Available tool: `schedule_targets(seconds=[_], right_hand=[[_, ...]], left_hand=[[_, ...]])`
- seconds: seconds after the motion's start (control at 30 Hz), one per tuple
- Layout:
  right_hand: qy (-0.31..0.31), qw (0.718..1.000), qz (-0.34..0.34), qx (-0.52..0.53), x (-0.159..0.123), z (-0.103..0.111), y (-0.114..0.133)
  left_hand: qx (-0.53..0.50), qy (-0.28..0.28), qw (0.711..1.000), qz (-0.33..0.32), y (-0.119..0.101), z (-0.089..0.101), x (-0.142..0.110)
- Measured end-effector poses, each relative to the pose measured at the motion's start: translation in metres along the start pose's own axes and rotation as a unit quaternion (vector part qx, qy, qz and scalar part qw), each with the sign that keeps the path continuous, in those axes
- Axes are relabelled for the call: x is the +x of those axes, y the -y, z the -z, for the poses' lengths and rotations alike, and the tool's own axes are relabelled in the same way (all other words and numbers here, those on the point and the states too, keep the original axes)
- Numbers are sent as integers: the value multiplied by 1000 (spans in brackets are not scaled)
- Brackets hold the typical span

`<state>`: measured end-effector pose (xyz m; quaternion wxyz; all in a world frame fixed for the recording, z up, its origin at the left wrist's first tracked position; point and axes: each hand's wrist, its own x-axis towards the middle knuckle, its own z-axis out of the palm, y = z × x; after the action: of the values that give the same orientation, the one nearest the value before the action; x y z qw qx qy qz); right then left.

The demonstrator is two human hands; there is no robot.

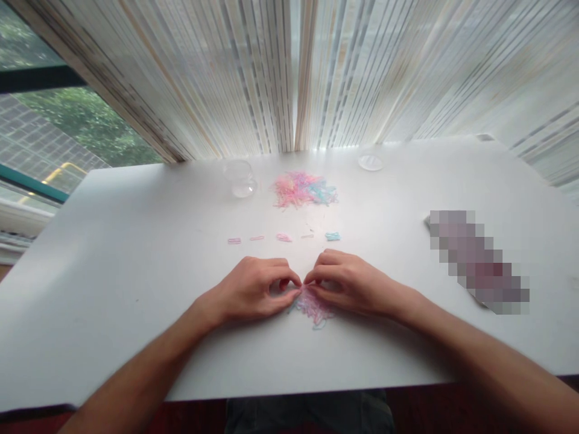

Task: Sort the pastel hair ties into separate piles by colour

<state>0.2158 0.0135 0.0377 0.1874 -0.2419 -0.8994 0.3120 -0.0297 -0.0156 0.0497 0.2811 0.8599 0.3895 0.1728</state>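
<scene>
My left hand (260,286) and my right hand (346,280) meet at the near middle of the table, thumbs and forefingers pinched tip to tip. A small pink rubber band seems to be between the fingertips, though it is mostly hidden. Right under them lies a small pile of pink, lilac and blue rubber bands (316,310). Beyond the hands runs a row of small groups: pink-purple bands (234,241), a thin pink band (257,238), a pink bunch (284,238), a pale band (307,236) and a blue bunch (332,236).
A larger heap of pastel rubber bands (301,188) lies farther back on the white table (181,229). Left of it is a clear round container (243,187); a clear lid (371,161) lies back right. A blurred-out flat object (477,262) is at right. A striped curtain (253,78) hangs behind.
</scene>
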Motion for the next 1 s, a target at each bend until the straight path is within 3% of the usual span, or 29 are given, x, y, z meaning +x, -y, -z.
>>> schedule_targets(seconds=[0.5,1.0], right_hand=[[-46,999,-8,21,1,6,-1],[-46,997,-25,62,2,8,5]], left_hand=[[-18,3,1000,2,2,2,-2],[-49,-30,998,-26,1,3,-2]])
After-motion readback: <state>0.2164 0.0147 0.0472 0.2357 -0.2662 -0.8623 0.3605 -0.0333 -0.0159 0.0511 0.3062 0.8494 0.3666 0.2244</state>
